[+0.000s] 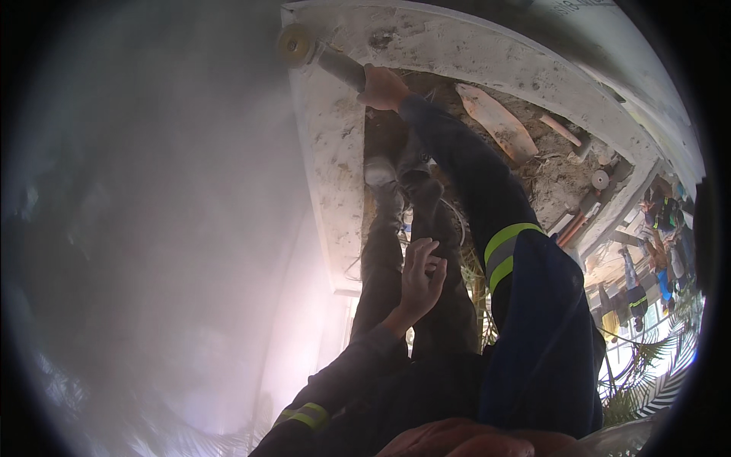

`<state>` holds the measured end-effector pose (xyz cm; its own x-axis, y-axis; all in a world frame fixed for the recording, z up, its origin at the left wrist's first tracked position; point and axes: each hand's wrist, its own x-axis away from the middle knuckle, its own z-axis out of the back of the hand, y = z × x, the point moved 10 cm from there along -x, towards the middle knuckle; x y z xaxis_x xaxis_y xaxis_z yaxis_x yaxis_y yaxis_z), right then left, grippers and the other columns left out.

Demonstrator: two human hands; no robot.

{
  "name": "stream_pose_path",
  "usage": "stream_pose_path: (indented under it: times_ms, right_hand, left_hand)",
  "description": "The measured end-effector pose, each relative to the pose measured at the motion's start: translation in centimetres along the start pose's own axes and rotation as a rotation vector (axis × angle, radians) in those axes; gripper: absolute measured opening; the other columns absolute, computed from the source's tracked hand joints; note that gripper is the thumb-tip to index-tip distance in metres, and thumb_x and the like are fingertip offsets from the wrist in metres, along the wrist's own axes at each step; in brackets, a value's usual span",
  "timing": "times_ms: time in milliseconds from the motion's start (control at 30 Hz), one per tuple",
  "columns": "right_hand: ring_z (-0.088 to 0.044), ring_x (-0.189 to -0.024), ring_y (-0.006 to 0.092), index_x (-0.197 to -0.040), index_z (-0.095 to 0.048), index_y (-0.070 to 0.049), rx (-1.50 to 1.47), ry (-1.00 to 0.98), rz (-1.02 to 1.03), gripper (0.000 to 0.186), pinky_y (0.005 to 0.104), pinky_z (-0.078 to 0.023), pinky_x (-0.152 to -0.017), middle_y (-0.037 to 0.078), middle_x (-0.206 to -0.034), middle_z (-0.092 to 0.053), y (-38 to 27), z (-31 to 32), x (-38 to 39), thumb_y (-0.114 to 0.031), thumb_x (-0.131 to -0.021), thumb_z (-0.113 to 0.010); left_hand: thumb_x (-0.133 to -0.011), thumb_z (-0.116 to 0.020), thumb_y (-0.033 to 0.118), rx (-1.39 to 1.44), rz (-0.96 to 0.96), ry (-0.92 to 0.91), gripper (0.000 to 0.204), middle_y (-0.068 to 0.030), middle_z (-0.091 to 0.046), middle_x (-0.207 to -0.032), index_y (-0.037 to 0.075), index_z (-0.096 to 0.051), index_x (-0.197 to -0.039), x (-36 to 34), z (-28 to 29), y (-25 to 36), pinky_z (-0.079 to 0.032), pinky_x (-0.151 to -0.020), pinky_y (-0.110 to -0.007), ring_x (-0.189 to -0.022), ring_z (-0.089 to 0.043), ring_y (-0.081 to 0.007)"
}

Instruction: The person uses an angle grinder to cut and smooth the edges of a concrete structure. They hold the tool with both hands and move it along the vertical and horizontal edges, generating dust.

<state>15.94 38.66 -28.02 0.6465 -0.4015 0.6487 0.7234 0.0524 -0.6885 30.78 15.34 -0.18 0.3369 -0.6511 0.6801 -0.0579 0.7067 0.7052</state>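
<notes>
My right hand (384,88) is stretched far forward, its fingers wrapped round the dark body of an angle grinder (340,67). A round yellowish disc (295,46) sits at the grinder's far end, over the outer corner of a pale concrete rim (333,167). Whether the disc touches the concrete, I cannot tell. My left hand (422,278) hangs over my legs with nothing in it, its fingers loosely bent and apart.
Thick pale dust (167,190) hides most of the left side. Inside the rim, a flat board (499,124), a wooden-handled tool (562,131) and a small round disc (600,180) lie on soil. Several people (638,297) and palm leaves (655,377) are at the right.
</notes>
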Motion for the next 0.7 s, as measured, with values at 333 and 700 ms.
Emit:
stream_pose_path:
  times_ms: [333,700]
  right_hand:
    - [-0.067,-0.109,0.0449,-0.124,-0.059,0.007,-0.096,0.242,-0.157,0.064,0.0508,-0.052,-0.093,0.028,-0.107,-0.07,9.6,3.1,8.5,-0.024,-0.071,-0.078]
    - [-0.072,-0.102,0.0407,-0.123,-0.063,0.006,-0.315,0.524,-0.365,0.061,0.0462,-0.055,-0.088,0.026,-0.105,-0.073,21.1,8.7,19.6,-0.022,-0.073,-0.08]
  left_hand:
    - [-0.098,-0.066,0.006,-0.076,0.001,0.014,0.037,-0.0184,-0.053,-0.134,0.0,-0.056,-0.133,-0.4,0.8,0.0,-0.061,-0.073,-0.03,-0.092,-0.07,-0.0208]
    - [-0.098,-0.066,0.005,-0.049,-0.061,-0.029,0.038,-0.0198,-0.051,-0.138,-0.002,-0.056,-0.133,-3.8,1.3,7.3,-0.06,-0.08,-0.03,-0.093,-0.071,-0.0199]
